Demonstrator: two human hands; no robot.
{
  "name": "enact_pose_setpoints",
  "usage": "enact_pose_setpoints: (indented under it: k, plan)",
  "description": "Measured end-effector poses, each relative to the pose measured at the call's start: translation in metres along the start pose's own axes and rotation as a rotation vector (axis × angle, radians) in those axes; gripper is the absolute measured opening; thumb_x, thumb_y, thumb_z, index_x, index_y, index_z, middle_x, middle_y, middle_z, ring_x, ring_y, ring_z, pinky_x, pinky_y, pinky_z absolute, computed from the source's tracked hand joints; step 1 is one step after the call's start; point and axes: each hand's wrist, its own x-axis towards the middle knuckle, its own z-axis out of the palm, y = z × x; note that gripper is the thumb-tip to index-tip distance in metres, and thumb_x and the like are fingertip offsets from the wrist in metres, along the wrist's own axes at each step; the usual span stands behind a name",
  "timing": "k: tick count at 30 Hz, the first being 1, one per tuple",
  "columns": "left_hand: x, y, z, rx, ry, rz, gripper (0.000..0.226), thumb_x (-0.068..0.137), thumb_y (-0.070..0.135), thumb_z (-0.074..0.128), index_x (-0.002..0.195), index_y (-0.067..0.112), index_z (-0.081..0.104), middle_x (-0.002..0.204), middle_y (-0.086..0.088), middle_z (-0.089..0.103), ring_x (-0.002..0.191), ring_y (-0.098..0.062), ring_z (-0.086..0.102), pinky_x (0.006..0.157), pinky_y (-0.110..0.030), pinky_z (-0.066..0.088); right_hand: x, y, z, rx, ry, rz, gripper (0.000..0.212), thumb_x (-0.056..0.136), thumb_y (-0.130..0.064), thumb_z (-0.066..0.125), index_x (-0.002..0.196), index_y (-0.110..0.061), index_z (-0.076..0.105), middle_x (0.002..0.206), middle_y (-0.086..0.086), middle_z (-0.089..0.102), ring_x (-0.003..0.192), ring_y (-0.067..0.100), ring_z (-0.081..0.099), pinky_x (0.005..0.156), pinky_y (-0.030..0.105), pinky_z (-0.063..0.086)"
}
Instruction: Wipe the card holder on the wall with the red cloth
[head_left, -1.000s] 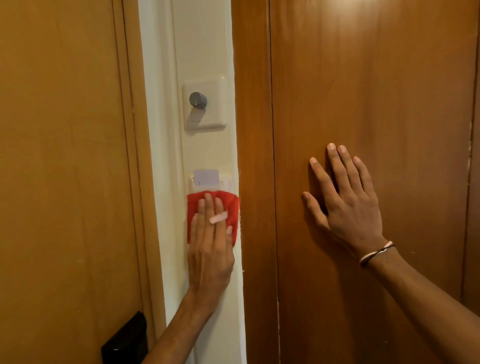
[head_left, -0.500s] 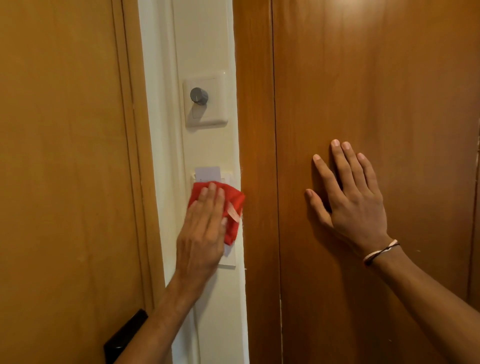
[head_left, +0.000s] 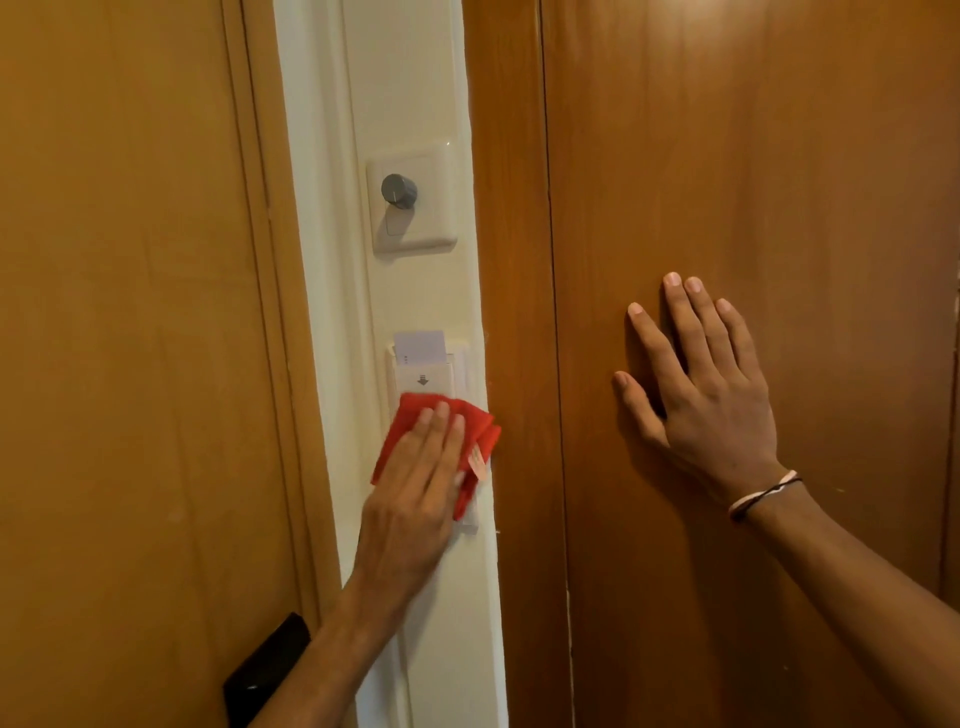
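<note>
While its fingers lay straight and flat, the left hand (head_left: 415, 488) pressed the red cloth (head_left: 413, 413) over the lower part of the card holder (head_left: 434, 375), mounted by the right edge of the white wall (head_left: 405, 78). The right hand (head_left: 711, 400) rested, fingers spread, on the wooden panel (head_left: 779, 156).

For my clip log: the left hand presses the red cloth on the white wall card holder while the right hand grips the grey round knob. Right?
No. The head view shows the right hand flat on the brown wooden panel, apart from the grey round knob. The left hand does press the red cloth on the white card holder.
</note>
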Motion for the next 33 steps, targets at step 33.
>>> enact_pose_setpoints:
  k: [33]
  plan:
    - [0.019, 0.011, -0.041, -0.626, 0.18, -0.527, 0.042, 0.096, 0.007, 0.057, 0.136, 0.015, 0.05, 0.134, 0.002, 0.055, 0.12, -0.015, 0.059, 0.096, -0.037, 0.056, 0.005, -0.048, -0.038, 0.265, -0.211, 0.091, 0.046, 0.095, -0.037, 0.061, 0.134, -0.011, 0.063, 0.152, 0.02, 0.051, 0.137, 0.036, 0.051, 0.111, 0.052, 0.048]
